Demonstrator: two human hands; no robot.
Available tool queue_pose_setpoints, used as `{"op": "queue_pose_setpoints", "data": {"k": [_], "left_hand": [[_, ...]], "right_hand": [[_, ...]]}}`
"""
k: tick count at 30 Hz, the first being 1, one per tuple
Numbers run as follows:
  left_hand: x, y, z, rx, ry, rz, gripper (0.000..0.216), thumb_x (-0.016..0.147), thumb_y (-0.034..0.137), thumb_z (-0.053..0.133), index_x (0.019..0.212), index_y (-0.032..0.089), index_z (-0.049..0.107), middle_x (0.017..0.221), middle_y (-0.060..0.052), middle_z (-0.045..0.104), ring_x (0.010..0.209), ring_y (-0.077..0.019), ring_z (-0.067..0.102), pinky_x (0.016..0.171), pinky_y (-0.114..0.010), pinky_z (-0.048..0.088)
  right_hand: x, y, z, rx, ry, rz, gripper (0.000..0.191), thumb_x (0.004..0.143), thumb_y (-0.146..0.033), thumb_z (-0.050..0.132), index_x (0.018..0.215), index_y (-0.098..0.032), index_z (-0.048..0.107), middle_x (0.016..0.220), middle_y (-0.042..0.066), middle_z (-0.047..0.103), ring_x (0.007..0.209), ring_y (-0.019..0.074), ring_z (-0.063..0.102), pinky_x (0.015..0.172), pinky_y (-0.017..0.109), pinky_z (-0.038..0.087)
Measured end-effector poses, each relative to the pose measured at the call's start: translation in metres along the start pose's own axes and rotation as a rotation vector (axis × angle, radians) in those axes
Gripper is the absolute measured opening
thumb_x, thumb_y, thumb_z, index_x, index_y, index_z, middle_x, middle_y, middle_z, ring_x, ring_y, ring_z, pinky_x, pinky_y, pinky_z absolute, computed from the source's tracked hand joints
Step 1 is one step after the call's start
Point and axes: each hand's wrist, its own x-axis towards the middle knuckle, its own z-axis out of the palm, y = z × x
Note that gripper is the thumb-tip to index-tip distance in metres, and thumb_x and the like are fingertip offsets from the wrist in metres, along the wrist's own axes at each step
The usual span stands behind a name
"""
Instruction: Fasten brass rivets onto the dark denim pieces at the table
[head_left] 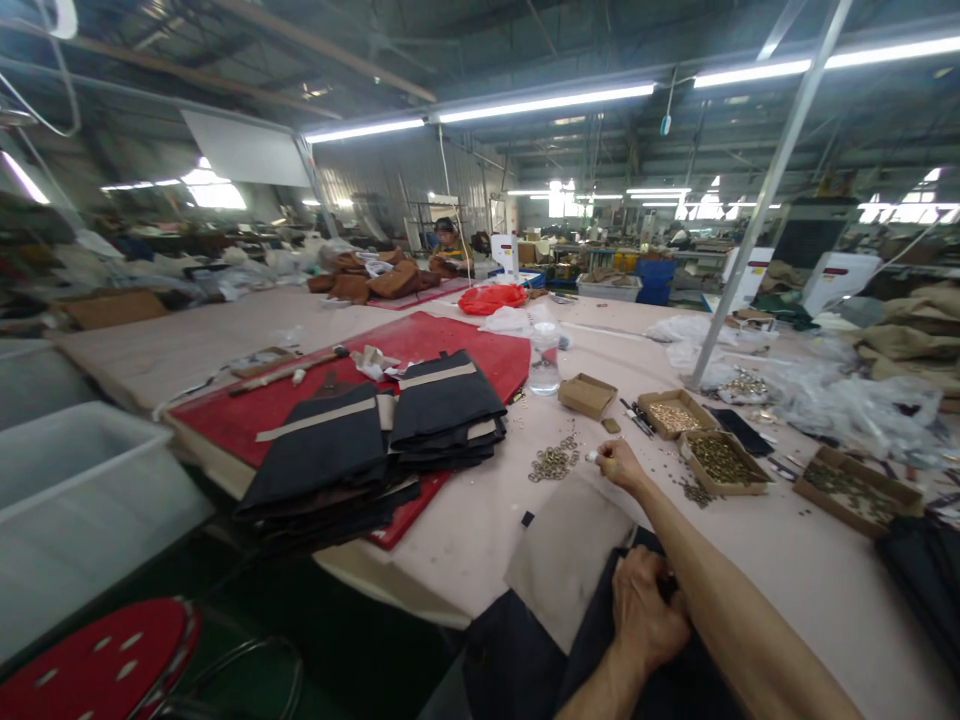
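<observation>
My left hand (646,605) is closed on dark fabric (521,645) at the table's front edge, its fingertips partly hidden by the folds. A beige panel (574,550) lies flat beside that fabric. Farther forward, my right hand (621,467) pinches a small white piece (592,457) just above the tabletop; its exact kind is too small to make out. Left of these fingers is a loose pile of metal rings (553,460). A small black scrap (528,519) rests by the beige panel's left edge.
Stacked dark fabric pieces (446,405) with beige strips lie on a red sheet (480,335). Cardboard boxes of small metal parts (724,462) stand right, near a metal pole (765,200). A clear bottle (544,365) stands ahead. A red stool (97,660) is lower left.
</observation>
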Motion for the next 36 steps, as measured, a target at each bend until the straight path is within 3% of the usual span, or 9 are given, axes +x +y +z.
{"op": "queue_pose_setpoints", "data": {"k": [2,4,10,14,18,21,26,32,36], "left_hand": [[0.004,-0.006,0.003,-0.185,0.133,0.041,0.025,0.072,0.022,0.064,0.097,0.02,0.066,0.087,-0.008,0.066,0.08,-0.0211,0.061,0.078,-0.037,0.049],[0.011,-0.01,0.001,-0.381,0.139,-0.004,0.017,0.076,0.025,0.062,0.09,0.016,0.067,0.074,-0.004,0.064,0.066,-0.0156,0.057,0.066,-0.029,0.047],[0.029,-0.015,-0.014,-0.809,-0.161,-0.173,0.049,0.091,0.052,0.047,0.079,0.01,0.068,0.061,-0.005,0.065,0.044,-0.0093,0.05,0.044,-0.021,0.033],[0.03,-0.013,-0.017,-0.797,-0.265,-0.131,0.043,0.08,0.051,0.067,0.075,0.009,0.07,0.059,-0.005,0.065,0.043,-0.0073,0.049,0.044,-0.019,0.034],[0.029,-0.014,-0.019,-0.802,-0.327,-0.145,0.039,0.07,0.044,0.079,0.081,0.008,0.071,0.062,-0.006,0.068,0.044,-0.0081,0.053,0.042,-0.018,0.034],[0.028,-0.019,-0.018,-0.822,-0.353,-0.142,0.041,0.07,0.044,0.079,0.082,0.007,0.071,0.059,-0.006,0.067,0.044,-0.0092,0.056,0.042,-0.018,0.037],[0.029,-0.024,-0.012,-0.855,-0.378,-0.102,0.04,0.074,0.045,0.077,0.085,0.006,0.071,0.066,-0.009,0.07,0.049,-0.0114,0.061,0.046,-0.02,0.043],[0.03,-0.019,-0.013,-0.791,-0.434,-0.068,0.036,0.078,0.043,0.073,0.085,0.008,0.071,0.068,-0.008,0.07,0.052,-0.0115,0.062,0.05,-0.021,0.046],[0.027,-0.016,-0.011,-0.762,-0.361,-0.055,0.04,0.076,0.038,0.075,0.102,0.008,0.069,0.071,-0.006,0.069,0.056,-0.0127,0.063,0.052,-0.022,0.049]], "right_hand": [[-0.029,0.007,-0.021,0.062,0.05,-0.024,0.025,0.081,-0.04,0.056,0.07,-0.018,0.059,0.057,0.002,0.063,0.054,0.0145,0.056,0.052,0.023,0.039],[-0.071,0.018,-0.041,0.143,0.121,-0.069,0.027,0.084,-0.044,0.055,0.074,-0.019,0.057,0.056,0.001,0.06,0.051,0.0141,0.053,0.051,0.023,0.039],[-0.211,0.037,-0.065,0.01,0.272,-0.307,0.011,0.092,-0.027,0.048,0.083,-0.022,0.052,0.074,0.001,0.054,0.066,0.0149,0.05,0.062,0.025,0.042],[-0.256,0.033,-0.063,-0.128,0.25,-0.416,0.02,0.095,-0.018,0.039,0.089,-0.021,0.059,0.09,0.006,0.057,0.074,0.0159,0.053,0.069,0.027,0.043],[-0.266,0.036,-0.054,-0.01,0.305,-0.365,0.02,0.094,-0.021,0.046,0.093,-0.021,0.065,0.092,0.006,0.062,0.077,0.0169,0.057,0.071,0.028,0.045],[-0.262,0.045,-0.043,0.255,0.376,-0.178,0.011,0.087,-0.03,0.061,0.086,-0.02,0.066,0.08,0.004,0.065,0.071,0.0174,0.06,0.067,0.028,0.048],[-0.248,0.061,-0.028,0.695,0.378,0.099,0.024,0.074,-0.039,0.075,0.084,-0.018,0.068,0.071,0.004,0.069,0.061,0.0189,0.064,0.058,0.029,0.052],[-0.245,0.076,-0.019,0.854,0.399,0.142,0.03,0.068,-0.039,0.08,0.086,-0.017,0.07,0.074,0.005,0.072,0.06,0.0194,0.066,0.059,0.031,0.055],[-0.246,0.083,-0.015,0.85,0.473,0.12,0.028,0.068,-0.036,0.08,0.087,-0.018,0.069,0.077,0.003,0.071,0.063,0.0188,0.067,0.062,0.031,0.056]]}}
